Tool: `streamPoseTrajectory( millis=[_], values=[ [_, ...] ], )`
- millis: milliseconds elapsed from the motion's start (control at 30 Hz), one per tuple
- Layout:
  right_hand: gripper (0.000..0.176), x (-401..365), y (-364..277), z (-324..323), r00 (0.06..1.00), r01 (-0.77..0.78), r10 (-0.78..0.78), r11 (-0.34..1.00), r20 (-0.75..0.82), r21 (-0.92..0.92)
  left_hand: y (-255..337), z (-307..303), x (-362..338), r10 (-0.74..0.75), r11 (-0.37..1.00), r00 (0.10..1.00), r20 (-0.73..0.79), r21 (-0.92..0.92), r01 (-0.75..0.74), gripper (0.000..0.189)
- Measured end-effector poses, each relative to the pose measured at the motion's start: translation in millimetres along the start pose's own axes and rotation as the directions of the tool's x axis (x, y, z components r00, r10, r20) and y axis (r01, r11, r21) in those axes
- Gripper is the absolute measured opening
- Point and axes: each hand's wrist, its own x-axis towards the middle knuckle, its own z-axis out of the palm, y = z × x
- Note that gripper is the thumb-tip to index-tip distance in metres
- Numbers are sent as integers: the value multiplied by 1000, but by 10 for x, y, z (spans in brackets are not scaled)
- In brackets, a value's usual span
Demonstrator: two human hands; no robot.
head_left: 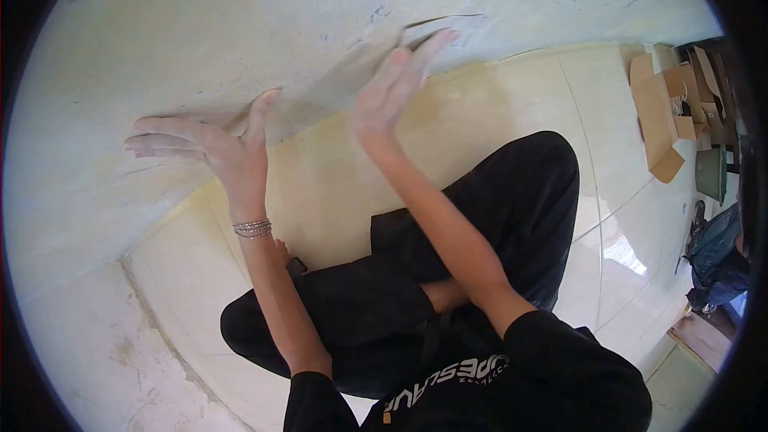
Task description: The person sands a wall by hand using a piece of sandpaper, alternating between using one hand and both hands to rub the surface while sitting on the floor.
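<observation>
My left hand (pixel 212 144) lies against the pale, dusty wall (pixel 240 40), fingers stretched out to the left and thumb pointing up. It holds nothing that I can see. My right hand (pixel 388 96) is slightly smeared by motion, its fingers extended along the wall. Under its fingertips is a thin, pale sheet (pixel 470 24) with faint print, lying against the wall with a dark upper edge. The hand appears to press on the sheet rather than wrap around it. Whitish dust coats both hands. A beaded bracelet (pixel 253 229) circles my left wrist.
My crossed legs in black trousers (pixel 512 200) rest on the glossy tiled floor (pixel 568 112), close to the wall. An opened cardboard box (pixel 656 124) stands at the right, near a grey-green container (pixel 710 174) and dark cloth (pixel 716 248). A rough, stained seam (pixel 148 312) crosses the floor at lower left.
</observation>
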Motion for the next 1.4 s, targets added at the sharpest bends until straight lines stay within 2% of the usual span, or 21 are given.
streamPoseTrajectory(
  millis=[100,200,300,400,500,600,900,1000,1100,1200,1267,1333,1400],
  values=[
    [75,-279,16,92,997,15,-12,999,72,-35,8,12,9,-11,1000,1000,7,-2,11,147],
    [72,-812,-178,124,946,18,-15,1000,325,-5,-11,17,17,5,1000,1000,-12,2,-5,148],
    [74,-774,-202,122,960,3,-23,997,279,71,1,14,17,3,1000,1000,-3,26,-2,148],
    [79,-301,-22,111,997,-48,44,997,62,62,38,-8,20,-27,999,1000,6,20,27,147],
    [80,-331,-26,145,996,-75,73,996,55,39,45,12,4,-32,999,999,5,15,32,146],
    [79,-894,-121,175,944,-49,12,993,329,106,28,44,-5,-18,1000,1000,-3,6,18,146],
    [84,-883,-291,106,906,-149,99,985,411,91,62,-1,-28,-53,999,998,14,2,53,144],
    [80,-895,-274,136,921,-50,21,997,388,64,44,2,-21,-41,999,999,4,1,41,143],
    [80,-890,-255,119,907,-20,9,1000,421,21,38,4,-14,-32,999,999,-1,-8,32,143],
    [80,-848,-234,133,911,50,-47,999,409,4,34,4,-19,-22,1000,1000,-5,-16,22,142],
    [79,-531,-133,146,968,5,31,989,248,-147,35,7,-12,-18,1000,1000,-14,-20,17,142],
    [77,-145,27,143,998,-54,56,994,20,-93,32,20,-11,-8,999,1000,-27,-33,7,141],
    [75,196,149,13,993,-93,86,993,-87,-75,15,37,-10,9,999,999,-39,-48,-11,141]
  ],
)
